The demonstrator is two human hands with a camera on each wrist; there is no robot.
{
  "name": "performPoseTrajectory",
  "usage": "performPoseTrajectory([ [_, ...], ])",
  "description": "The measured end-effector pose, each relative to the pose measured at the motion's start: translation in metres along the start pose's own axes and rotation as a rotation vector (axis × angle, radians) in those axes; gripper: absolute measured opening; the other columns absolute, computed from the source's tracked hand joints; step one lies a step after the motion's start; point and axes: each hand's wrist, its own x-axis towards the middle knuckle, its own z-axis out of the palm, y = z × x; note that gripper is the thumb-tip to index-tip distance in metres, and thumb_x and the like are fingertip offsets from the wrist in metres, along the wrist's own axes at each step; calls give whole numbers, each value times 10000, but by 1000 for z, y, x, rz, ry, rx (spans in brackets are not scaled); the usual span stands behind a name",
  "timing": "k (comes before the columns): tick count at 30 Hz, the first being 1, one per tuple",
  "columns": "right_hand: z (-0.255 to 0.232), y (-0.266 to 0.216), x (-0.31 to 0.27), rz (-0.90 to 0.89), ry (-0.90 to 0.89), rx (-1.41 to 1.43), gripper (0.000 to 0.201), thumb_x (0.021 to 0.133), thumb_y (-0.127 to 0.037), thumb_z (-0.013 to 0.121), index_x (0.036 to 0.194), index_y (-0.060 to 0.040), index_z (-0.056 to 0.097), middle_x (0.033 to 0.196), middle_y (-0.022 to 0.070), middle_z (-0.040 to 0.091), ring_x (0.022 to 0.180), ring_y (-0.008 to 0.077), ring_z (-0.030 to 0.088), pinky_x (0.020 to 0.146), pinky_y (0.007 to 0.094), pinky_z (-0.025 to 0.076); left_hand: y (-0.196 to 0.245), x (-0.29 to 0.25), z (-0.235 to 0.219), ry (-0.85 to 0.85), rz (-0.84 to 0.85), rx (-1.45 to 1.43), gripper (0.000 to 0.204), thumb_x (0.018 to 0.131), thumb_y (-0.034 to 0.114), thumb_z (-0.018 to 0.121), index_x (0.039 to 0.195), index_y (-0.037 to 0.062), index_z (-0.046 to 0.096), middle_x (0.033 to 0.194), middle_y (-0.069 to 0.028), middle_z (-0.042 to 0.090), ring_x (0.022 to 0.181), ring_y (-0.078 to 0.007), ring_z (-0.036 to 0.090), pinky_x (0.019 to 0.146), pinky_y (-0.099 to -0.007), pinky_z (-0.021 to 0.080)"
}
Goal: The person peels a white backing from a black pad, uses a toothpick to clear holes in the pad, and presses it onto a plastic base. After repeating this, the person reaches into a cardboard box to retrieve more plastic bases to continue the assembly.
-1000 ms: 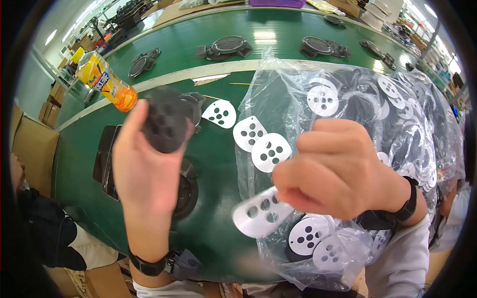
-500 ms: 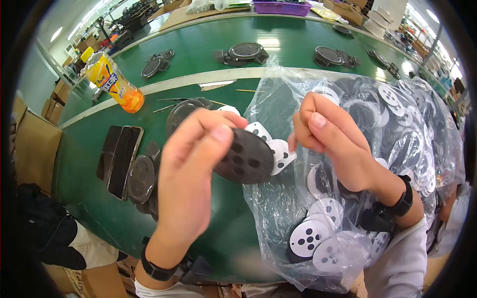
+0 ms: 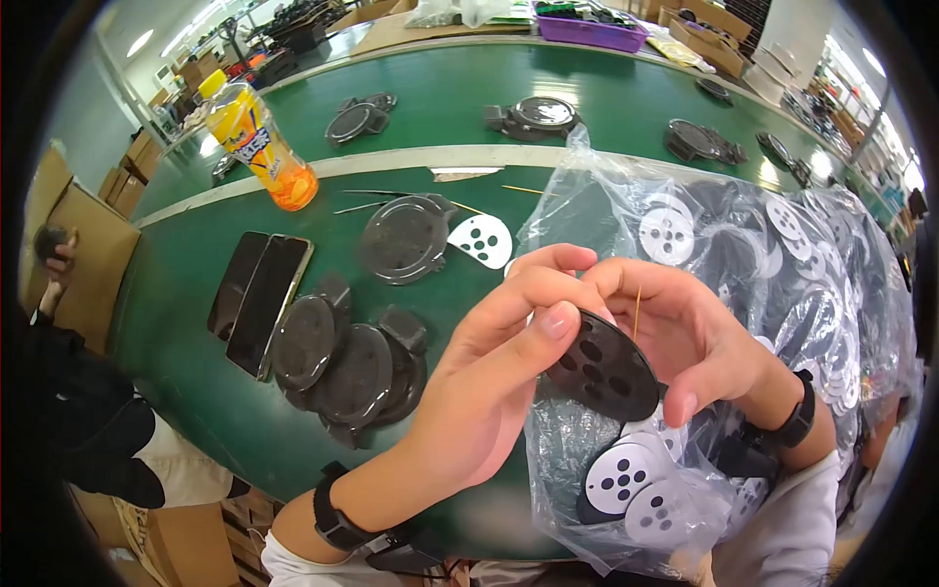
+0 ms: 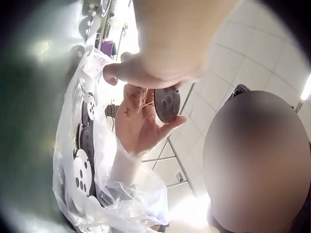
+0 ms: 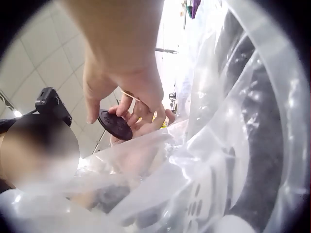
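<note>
In the head view my left hand [image 3: 489,377] pinches a black disc [image 3: 608,380] with several round holes by its upper edge, thumb on the near face. The disc is tilted over the clear plastic bag [image 3: 562,210]. Facing it, my right hand [image 3: 709,338] has its fingertips close by the left fingers and its thumb apart, below the disc's right edge. A thin wooden stick [image 3: 638,313] is tucked among the right fingers; the right wrist view shows this stick [image 5: 134,98] running across them. White perforated pieces [image 3: 623,479] lie under the hands at the bag.
Round black housings [image 3: 357,377] are grouped at left beside two phones [image 3: 264,303]. Another housing [image 3: 406,240] lies behind, near a white perforated piece [image 3: 482,241] and tweezers [image 3: 377,199]. A drink bottle [image 3: 262,147] stands at back left. More housings [image 3: 533,117] sit across the strip.
My left hand has brought the black disc rightward to my right hand. The white piece that the right hand held a second ago is gone from its fingers. The head view has shifted left.
</note>
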Motion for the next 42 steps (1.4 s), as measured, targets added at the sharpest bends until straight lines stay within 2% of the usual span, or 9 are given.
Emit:
performPoseTrajectory([
  [4, 6, -4, 0, 74, 53, 15, 636, 657, -38, 740, 1204, 15, 421, 1067, 38, 489, 1055, 109, 443, 754, 223, 377, -6, 0, 1, -59, 56, 68, 219, 897, 246, 448, 954, 55, 539, 1290, -90, 322, 1181, -195, 334, 978, -366, 256],
  [11, -1, 0, -2, 28, 20, -114, 753, 555, -127, 827, 1195, 4, 453, 972, -6, 443, 816, 65, 360, 695, 207, 328, -5, 1, 0, 62, 84, 149, 211, 895, 265, 480, 936, 72, 555, 1261, -51, 360, 1160, -176, 319, 934, -320, 250],
  [16, -7, -1, 1, 10, 46, -202, 750, 548, -121, 832, 1190, 7, 467, 1018, 13, 500, 792, 59, 369, 692, 196, 323, 10, 9, -7, 62, 72, 197, 479, 767, 364, 483, 1123, 43, 491, 1254, -60, 391, 1127, -155, 342, 919, -316, 258],
  [21, -8, -5, 1, -58, 150, -291, 587, 599, -66, 799, 1116, 11, 534, 1006, 26, 543, 849, 50, 444, 660, 179, 326, 70, 2, -21, 295, 135, 1558, 340, 755, 127, 538, 1084, 41, 529, 1028, -56, 552, 933, -182, 519, 830, -307, 389],
  [23, -8, -6, 1, -79, 157, -331, 561, 613, -60, 790, 1109, 12, 538, 997, 26, 548, 859, 49, 455, 650, 174, 324, 84, -13, -32, 447, -45, 2019, 418, 702, 174, 613, 1088, 49, 512, 1021, -122, 560, 907, -271, 531, 810, -341, 418],
  [26, -7, -8, 3, -98, 165, -264, 473, 660, -43, 757, 1080, 11, 547, 979, 33, 554, 816, 49, 460, 669, 174, 354, 103, -30, -60, 362, -515, 2044, 653, 557, 283, 735, 1116, 47, 495, 975, -148, 572, 949, -296, 536, 799, -336, 428],
  [35, -16, -6, 3, -89, 238, -198, 312, 747, -45, 682, 1022, 11, 545, 928, 36, 570, 860, 82, 532, 761, 226, 434, 106, -18, -77, 520, -765, 2133, 626, 515, 371, 761, 969, -13, 565, 899, -151, 556, 927, -289, 503, 753, -367, 455],
  [39, -18, -5, 3, -85, 224, -168, 308, 761, -67, 674, 1028, 11, 541, 920, 38, 580, 841, 80, 538, 765, 218, 435, 105, -22, -98, 489, -614, 2088, 593, 522, 421, 755, 896, -7, 588, 887, -138, 532, 940, -272, 457, 714, -365, 457],
  [42, -19, -3, 3, -92, 223, -160, 317, 763, -84, 674, 1033, 11, 540, 930, 46, 588, 841, 80, 542, 766, 216, 437, 108, -23, -94, 529, -252, 2081, 497, 585, 374, 755, 844, 2, 552, 709, -100, 511, 778, -204, 491, 663, -318, 422],
])
